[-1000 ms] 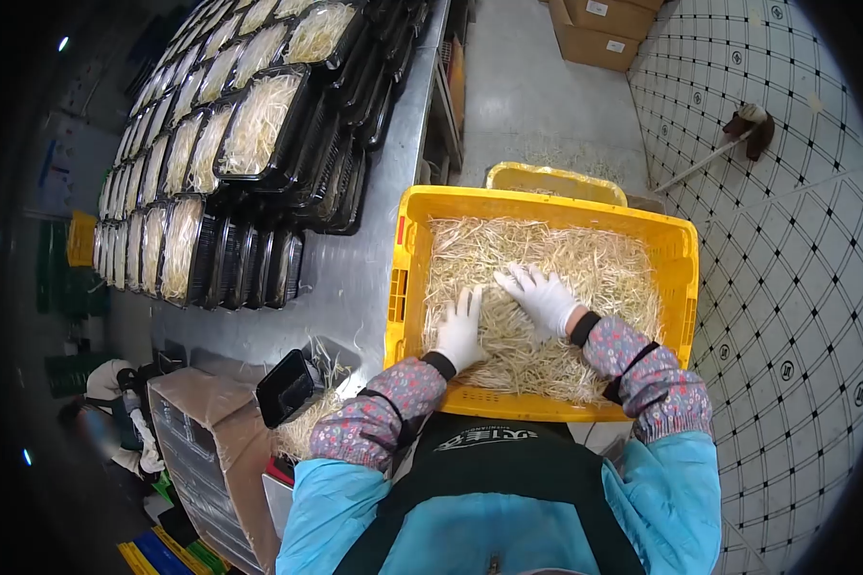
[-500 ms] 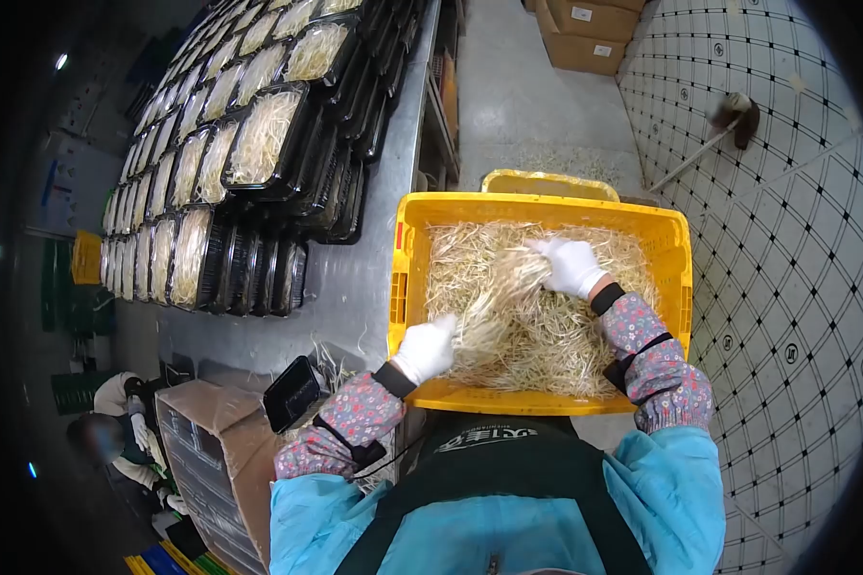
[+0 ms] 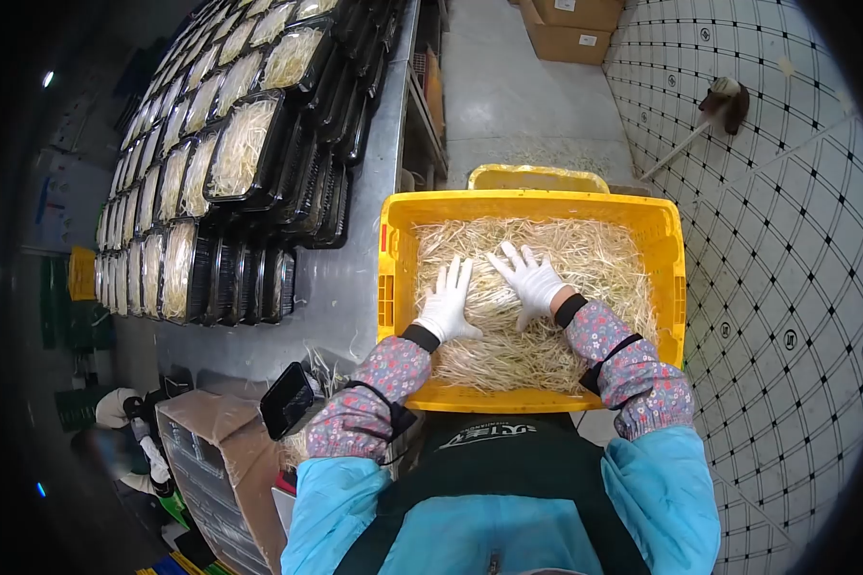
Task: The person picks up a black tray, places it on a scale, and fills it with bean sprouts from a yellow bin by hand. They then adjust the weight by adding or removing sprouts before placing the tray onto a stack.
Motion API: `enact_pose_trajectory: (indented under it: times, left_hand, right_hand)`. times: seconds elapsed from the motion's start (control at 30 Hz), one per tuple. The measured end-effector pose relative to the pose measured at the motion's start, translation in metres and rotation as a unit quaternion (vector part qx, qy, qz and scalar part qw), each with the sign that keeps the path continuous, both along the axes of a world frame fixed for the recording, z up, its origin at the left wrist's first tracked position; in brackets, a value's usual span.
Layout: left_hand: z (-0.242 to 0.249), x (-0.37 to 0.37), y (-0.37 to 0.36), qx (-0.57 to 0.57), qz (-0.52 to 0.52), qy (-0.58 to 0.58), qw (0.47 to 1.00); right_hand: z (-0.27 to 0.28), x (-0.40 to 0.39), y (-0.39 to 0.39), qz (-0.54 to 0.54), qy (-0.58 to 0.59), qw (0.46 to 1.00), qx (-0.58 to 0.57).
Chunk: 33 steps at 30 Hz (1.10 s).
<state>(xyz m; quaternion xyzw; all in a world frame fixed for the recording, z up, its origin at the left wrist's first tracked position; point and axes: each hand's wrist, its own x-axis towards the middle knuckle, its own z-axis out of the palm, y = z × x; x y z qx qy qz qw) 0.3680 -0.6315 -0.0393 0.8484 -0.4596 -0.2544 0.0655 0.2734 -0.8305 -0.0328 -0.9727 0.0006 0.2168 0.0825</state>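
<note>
A yellow crate (image 3: 676, 287) full of pale, thin sprouts (image 3: 585, 254) stands right in front of me. My left hand (image 3: 448, 305), in a white glove, rests on the sprouts near the crate's left side with its fingers spread. Beside it, a little to the right, my right hand (image 3: 530, 280), also gloved in white, touches the sprouts with its fingers apart. Neither hand is closed round anything.
Stacked black trays of sprouts (image 3: 244, 149) stand on a metal table (image 3: 364, 249) at the left. An empty black tray (image 3: 288, 401) and a cardboard box (image 3: 244, 426) are at the lower left, near another person (image 3: 129, 441). Cartons (image 3: 571, 34) stand behind.
Both hands have opened and now lie closer together on the sprouts. The clump between them has been let go. My right hand has moved left, my left hand forward.
</note>
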Motion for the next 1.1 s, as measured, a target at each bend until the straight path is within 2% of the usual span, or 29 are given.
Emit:
enact_pose_trajectory:
  times: [0.07,0.1,0.13,0.2,0.33,0.4,0.53,0.6,0.63,0.67,0.77,0.8,0.83,0.87,0.9,0.93,1.07,1.1]
  left_hand:
    - [-0.026,-0.003,-0.007,0.021,0.064,0.023,0.997]
    - [-0.035,-0.006,-0.009,-0.021,0.090,0.004,0.996]
    - [-0.043,-0.006,-0.009,-0.021,0.088,0.005,0.996]
    - [-0.045,-0.004,-0.009,-0.020,0.141,0.048,0.989]
    - [-0.011,-0.008,-0.004,0.021,0.127,0.069,0.989]
    - [0.010,-0.014,0.000,-0.010,0.096,0.047,0.994]
    - [0.028,-0.018,0.012,-0.067,0.060,0.001,0.996]
    - [0.030,-0.015,0.039,-0.090,0.042,-0.035,0.994]
    - [0.029,-0.013,0.048,-0.112,0.020,-0.069,0.991]
    - [0.028,-0.013,0.053,-0.111,0.023,-0.070,0.991]
    - [0.016,-0.027,0.059,-0.121,-0.034,-0.143,0.982]
    - [0.017,-0.034,0.051,-0.094,-0.052,-0.129,0.986]
    - [0.014,-0.041,0.043,-0.080,-0.052,-0.121,0.988]
    - [0.012,-0.048,0.034,-0.066,-0.051,-0.114,0.990]
    - [0.015,-0.052,0.027,0.014,-0.031,-0.069,0.997]
    - [0.012,-0.054,0.032,0.012,-0.028,-0.070,0.997]
    - [0.018,-0.053,0.063,-0.033,0.033,-0.002,0.999]
    - [0.022,-0.048,0.073,-0.133,0.079,0.038,0.987]
  right_hand:
    - [-0.010,0.001,-0.010,-0.011,0.052,0.997,0.057]
    - [-0.011,0.001,-0.009,-0.020,0.028,0.998,0.055]
    - [-0.021,-0.001,-0.009,-0.021,0.029,0.998,0.055]
    - [-0.036,-0.002,-0.007,-0.032,-0.042,0.996,0.073]
    - [-0.034,-0.014,-0.013,-0.019,-0.088,0.992,0.090]
    - [-0.021,-0.017,-0.019,-0.023,-0.169,0.977,0.130]
    - [-0.023,-0.013,-0.029,0.018,-0.250,0.963,0.102]
    - [-0.018,-0.011,-0.048,-0.042,-0.228,0.970,0.070]
    - [-0.006,-0.015,-0.060,-0.092,-0.267,0.954,0.103]
    - [0.015,-0.013,-0.066,-0.156,-0.189,0.963,0.113]
    - [0.021,-0.003,-0.053,-0.178,-0.184,0.957,0.139]
    - [0.027,0.005,-0.037,-0.174,-0.168,0.957,0.158]
    - [0.036,0.012,-0.020,-0.168,-0.100,0.968,0.160]
    - [0.018,0.016,-0.009,-0.125,-0.063,0.975,0.174]
    - [-0.003,0.017,0.001,-0.080,-0.043,0.986,0.139]
    - [-0.011,0.016,0.010,-0.034,-0.023,0.994,0.104]
    - [-0.014,0.013,0.010,-0.033,0.010,0.994,0.108]
    - [-0.003,0.025,0.004,-0.046,0.031,0.992,0.115]
